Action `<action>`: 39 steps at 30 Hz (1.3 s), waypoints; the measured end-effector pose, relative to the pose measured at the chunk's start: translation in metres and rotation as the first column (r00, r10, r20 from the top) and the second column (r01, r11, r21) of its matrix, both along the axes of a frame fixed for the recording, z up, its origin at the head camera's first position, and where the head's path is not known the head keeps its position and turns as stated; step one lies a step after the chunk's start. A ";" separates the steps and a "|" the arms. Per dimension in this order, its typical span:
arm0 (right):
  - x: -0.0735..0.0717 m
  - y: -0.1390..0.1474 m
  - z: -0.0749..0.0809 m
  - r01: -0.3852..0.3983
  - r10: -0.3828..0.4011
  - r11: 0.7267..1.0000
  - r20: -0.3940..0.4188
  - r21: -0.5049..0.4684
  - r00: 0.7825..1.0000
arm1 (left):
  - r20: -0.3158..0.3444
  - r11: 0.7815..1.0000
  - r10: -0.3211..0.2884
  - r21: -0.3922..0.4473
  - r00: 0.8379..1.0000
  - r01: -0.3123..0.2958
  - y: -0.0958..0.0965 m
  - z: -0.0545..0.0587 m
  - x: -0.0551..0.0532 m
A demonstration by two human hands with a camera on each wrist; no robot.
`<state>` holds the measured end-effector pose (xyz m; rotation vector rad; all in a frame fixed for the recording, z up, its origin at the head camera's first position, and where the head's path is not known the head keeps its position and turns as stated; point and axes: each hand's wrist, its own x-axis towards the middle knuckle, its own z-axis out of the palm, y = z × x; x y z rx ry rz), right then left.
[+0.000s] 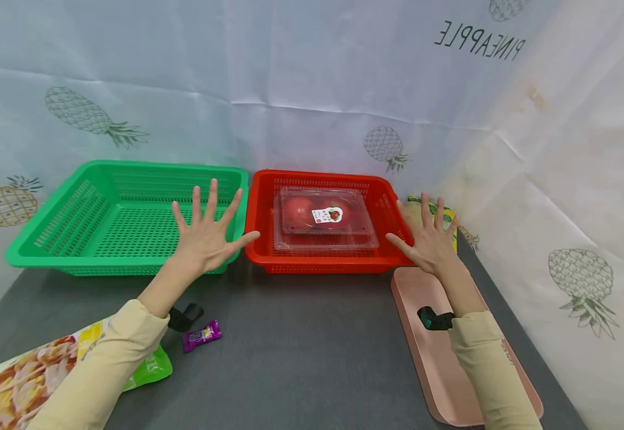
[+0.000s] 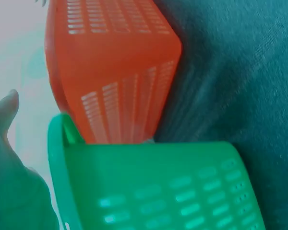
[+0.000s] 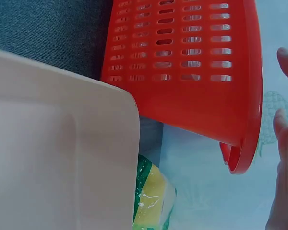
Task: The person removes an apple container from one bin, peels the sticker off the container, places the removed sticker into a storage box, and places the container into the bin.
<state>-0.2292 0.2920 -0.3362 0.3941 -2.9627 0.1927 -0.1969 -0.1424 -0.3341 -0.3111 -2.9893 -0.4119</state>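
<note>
Two bare hands are shown raised over a grey tabletop [image 1: 312, 358], with the red basket [image 1: 322, 261] taken as landmark. The left hand [image 1: 200, 242] is held to the left of the red basket, its thumb pointed toward that basket's left rim; its fingers are spread wide and nothing is gripped. The right hand [image 1: 432, 242] is held at the right end of the red basket, its fingers likewise splayed and nothing gripped. Inside the red basket, a clear box [image 1: 325, 219] of red, round produce is seen, a white label [image 1: 328, 215] being fixed to its lid. Just beside the red basket, on its left, the green basket [image 1: 113, 261] is placed. A pink tray [image 1: 443, 370] is set in front of the red basket's right end, and a yellow-and-green packet [image 3: 153, 196] is seen to its right. In front of the red basket and to its left, a purple sachet [image 1: 202, 335] and, farther off, a food bag [image 1: 32, 376] are laid, the latter partly hidden by a sleeve [image 1: 110, 364].
</note>
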 end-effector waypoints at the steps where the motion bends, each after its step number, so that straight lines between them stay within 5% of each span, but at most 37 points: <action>1: 0.000 0.000 0.000 -0.005 0.005 1.000 -0.001 -0.003 1.000 | 0.002 1.000 -0.007 0.006 1.000 0.007 0.001 0.000 0.000; 11: 0.005 -0.003 0.001 -0.046 0.045 0.998 -0.006 -0.036 0.999 | -0.004 0.984 -0.124 0.132 0.992 0.124 0.015 0.002 0.003; 17: 0.005 -0.004 0.001 -0.077 0.077 0.995 -0.011 -0.069 0.997 | 0.062 0.961 -0.188 0.218 0.980 0.170 0.016 0.004 0.001; 23: 0.005 -0.004 -0.002 -0.117 0.119 0.984 0.004 -0.134 0.993 | 0.034 0.968 -0.223 0.124 0.974 0.218 0.015 0.000 0.000; 30: -0.002 -0.008 -0.004 -0.208 0.245 0.915 0.066 -0.347 0.967 | -0.042 0.953 -0.274 0.124 0.961 0.277 0.018 -0.005 0.002; 39: -0.014 -0.016 -0.003 -0.186 0.286 0.835 0.120 -0.519 0.951 | -0.070 0.942 -0.288 0.158 0.955 0.296 0.023 -0.005 0.006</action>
